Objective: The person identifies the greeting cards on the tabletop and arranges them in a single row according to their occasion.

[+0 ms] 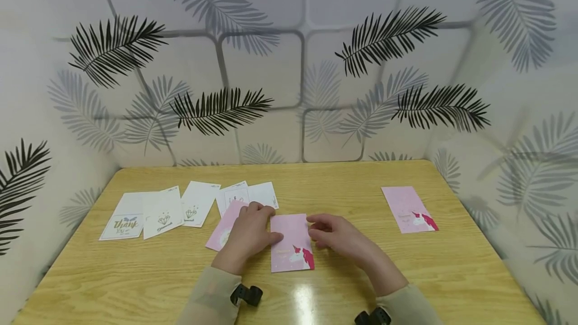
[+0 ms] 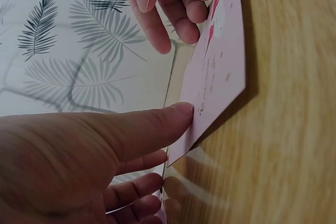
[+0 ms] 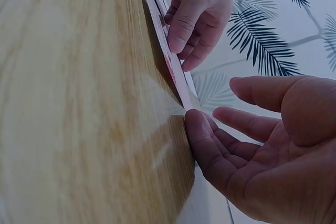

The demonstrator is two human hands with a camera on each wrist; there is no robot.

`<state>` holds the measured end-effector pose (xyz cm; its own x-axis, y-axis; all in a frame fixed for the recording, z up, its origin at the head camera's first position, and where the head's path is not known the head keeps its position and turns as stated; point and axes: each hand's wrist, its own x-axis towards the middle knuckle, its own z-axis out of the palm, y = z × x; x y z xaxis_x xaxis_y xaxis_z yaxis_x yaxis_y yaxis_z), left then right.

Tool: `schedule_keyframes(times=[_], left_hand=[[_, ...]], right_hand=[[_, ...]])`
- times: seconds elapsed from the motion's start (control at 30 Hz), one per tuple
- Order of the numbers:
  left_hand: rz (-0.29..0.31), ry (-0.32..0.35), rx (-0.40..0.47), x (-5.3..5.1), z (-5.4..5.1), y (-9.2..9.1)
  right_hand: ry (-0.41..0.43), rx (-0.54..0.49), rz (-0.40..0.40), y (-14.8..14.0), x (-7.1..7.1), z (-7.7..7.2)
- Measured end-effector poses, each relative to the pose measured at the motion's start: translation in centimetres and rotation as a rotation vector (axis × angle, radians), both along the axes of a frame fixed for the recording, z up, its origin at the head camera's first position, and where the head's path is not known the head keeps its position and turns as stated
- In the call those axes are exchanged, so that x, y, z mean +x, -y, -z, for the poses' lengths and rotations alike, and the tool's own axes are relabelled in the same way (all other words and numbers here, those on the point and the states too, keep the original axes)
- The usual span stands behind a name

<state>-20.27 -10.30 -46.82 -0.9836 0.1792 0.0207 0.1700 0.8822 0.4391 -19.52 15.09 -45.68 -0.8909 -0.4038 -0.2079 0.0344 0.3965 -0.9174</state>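
Note:
A pink unicorn card (image 1: 291,242) lies in front of me at the middle of the table, tilted a little off the wood with a shadow under it in the left wrist view. My left hand (image 1: 253,232) pinches its left edge, thumb on the printed face. At the opposite edge, a fingertip of my right hand (image 3: 278,135) touches the card while the thumb stays apart from it. Partly covered by the left hand is another pink card (image 1: 224,227) with a pale round print.
To the left, a folded "Thank you" card (image 1: 122,226) and white cards with a diamond print (image 1: 163,214) overlap in a row. More white cards (image 1: 263,195) lie behind the left hand. A second pink unicorn card (image 1: 402,204) rests at the right. Leaf-patterned walls border the wooden table (image 1: 343,179).

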Motion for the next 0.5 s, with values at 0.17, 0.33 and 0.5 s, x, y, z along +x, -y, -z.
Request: schedule_keyframes(times=[0.17,0.33,0.5], left_hand=[[-0.003,-0.015,-0.001,0.03,0.13,-0.08],[-0.006,-0.02,0.005,0.01,0.29,-0.08],[-0.006,-0.016,-0.002,0.03,0.23,-0.13]], right_hand=[[-0.004,0.006,-0.004,0.06,-0.04,0.09],[-0.014,0.027,-0.004,0.1,-0.06,0.2],[-0.014,0.025,-0.004,0.11,-0.04,0.31]])
